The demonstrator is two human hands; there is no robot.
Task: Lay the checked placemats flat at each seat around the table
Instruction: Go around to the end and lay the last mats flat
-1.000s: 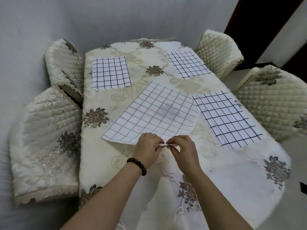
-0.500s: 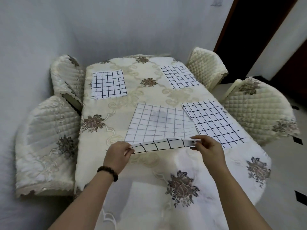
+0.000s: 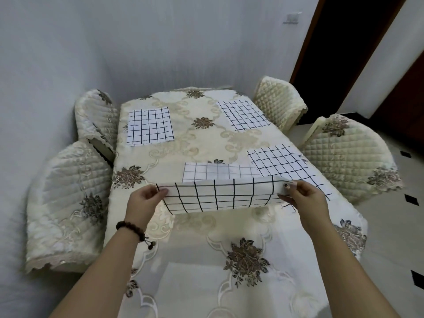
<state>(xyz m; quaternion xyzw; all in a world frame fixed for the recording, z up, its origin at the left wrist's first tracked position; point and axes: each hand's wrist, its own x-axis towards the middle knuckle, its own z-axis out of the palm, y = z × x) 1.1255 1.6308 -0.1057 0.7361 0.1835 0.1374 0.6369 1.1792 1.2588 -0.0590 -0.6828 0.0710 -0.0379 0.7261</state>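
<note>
Checked placemat [image 3: 218, 196], pinched at its two near corners, left hand [image 3: 143, 203] on one, right hand [image 3: 307, 198] on the other. Hung curled above the middle of the table [image 3: 206, 228], far half flat on it. Blocked part of its own far half, hid a corner of the near-right placemat [image 3: 275, 161] too.

— How are the placemats [image 3: 149, 127] patterned?
— White is crossed by a black grid.
— And the counter cloth [image 3: 206, 143]?
— It is coloured cream and dotted with brown flowers.
</note>
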